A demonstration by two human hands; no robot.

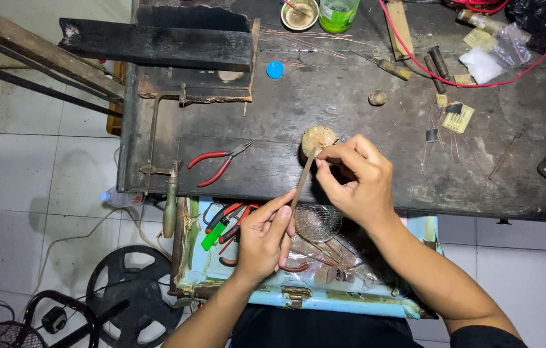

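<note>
Filing looks under way: flat file (301,182) gripped at its near end by left hand (265,237), while right hand (356,180) pinches something tiny, perhaps wire, against wooden peg (317,138); next stroke needs steady pressure.

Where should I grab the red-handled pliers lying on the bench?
Take the pliers by the two red handles, coming from above on their left end. They lie flat, handles spread toward the left, jaws pointing right toward the hands, with bare bench around them, so closing over both handles looks easiest.
</note>
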